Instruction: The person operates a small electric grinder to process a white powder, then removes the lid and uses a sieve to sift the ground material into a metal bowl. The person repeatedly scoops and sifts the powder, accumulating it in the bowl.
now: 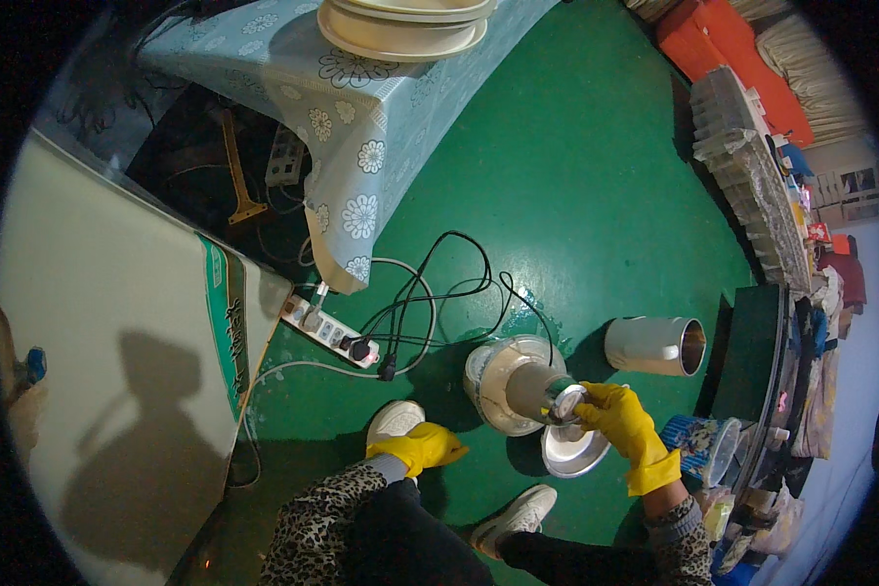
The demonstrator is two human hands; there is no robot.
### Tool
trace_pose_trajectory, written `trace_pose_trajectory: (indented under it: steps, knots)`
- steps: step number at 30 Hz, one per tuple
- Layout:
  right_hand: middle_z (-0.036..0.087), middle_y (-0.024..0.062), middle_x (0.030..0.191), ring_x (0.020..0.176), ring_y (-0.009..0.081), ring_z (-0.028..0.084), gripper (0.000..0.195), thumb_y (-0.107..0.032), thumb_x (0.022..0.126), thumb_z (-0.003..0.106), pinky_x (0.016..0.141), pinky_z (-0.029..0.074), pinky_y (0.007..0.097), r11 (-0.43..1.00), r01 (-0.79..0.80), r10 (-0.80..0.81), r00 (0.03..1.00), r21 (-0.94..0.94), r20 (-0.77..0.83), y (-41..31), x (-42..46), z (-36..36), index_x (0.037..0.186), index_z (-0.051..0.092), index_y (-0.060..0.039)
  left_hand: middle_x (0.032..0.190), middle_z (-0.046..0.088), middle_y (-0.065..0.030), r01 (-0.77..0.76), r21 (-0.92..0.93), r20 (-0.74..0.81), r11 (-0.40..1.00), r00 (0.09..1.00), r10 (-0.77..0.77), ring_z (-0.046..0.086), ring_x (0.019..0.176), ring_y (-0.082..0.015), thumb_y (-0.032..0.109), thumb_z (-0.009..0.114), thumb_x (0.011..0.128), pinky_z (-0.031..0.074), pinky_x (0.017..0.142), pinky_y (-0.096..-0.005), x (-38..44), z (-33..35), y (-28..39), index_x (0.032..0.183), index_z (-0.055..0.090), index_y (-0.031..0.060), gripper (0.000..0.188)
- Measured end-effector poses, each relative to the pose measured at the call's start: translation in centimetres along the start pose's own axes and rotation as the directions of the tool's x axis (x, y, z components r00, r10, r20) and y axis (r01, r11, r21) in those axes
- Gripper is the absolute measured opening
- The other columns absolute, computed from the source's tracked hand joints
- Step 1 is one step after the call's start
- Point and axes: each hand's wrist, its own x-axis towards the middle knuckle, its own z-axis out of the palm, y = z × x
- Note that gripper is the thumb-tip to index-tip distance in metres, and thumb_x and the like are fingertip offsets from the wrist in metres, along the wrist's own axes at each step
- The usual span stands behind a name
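Both my hands wear yellow rubber gloves. My right hand (615, 417) has its fingers on the silver top of a beige cylindrical appliance part (531, 388), which stands on a wide round base (483, 381); whether the fingers grip it or only touch it is hard to tell. A round metal lid or bowl (575, 458) is just below that hand. My left hand (425, 448) hovers above a white shoe (395, 421), its fingers curled and partly hidden. To the right, a white cylindrical container (652, 346) lies on its side on the green floor.
Black cords loop from a white power strip (329, 333) towards the round base, near a wet patch (531, 315). A cloth-covered table (351, 139) bears stacked round containers (410, 33). A pale cabinet (132, 308) stands left. A blue-patterned bucket (696, 447) and a dark cabinet (747, 359) are right.
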Motion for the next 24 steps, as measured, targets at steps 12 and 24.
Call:
trace_pose_trajectory:
  steps: [12, 24]
  knots:
    - [0.076, 0.0118, 0.104, 0.088, 0.0161, 0.072, 0.030, -0.006, 0.096, 0.071, 0.081, 0.060, 0.0317, 1.000, 0.020, -0.020, 1.000, -0.013, 0.005, 1.0, 0.2, -0.2, 0.124, 0.069, 0.0062, 0.091, 0.077, -0.0131, -0.040, 0.015, -0.055, 0.999, 0.998, 0.041, 0.072, 0.084, -0.0402, 0.051, 0.055, 0.100, 0.056, 0.077, -0.0544, -0.2, -0.1, 0.1, 0.091, 0.080, 0.0150, 0.045]
    - [0.076, 0.0098, 0.104, 0.090, 0.0154, 0.072, 0.028, -0.008, 0.097, 0.073, 0.081, 0.060, 0.0317, 1.000, 0.012, -0.012, 1.000, 0.013, -0.007, 1.6, 0.4, -0.2, 0.121, 0.071, 0.0052, 0.087, 0.075, -0.0144, -0.076, 0.001, -0.090, 0.997, 0.993, 0.076, 0.071, 0.079, -0.0410, 0.051, 0.054, 0.102, 0.055, 0.072, -0.0531, -0.6, -0.8, 0.4, 0.087, 0.078, 0.0137, 0.046]
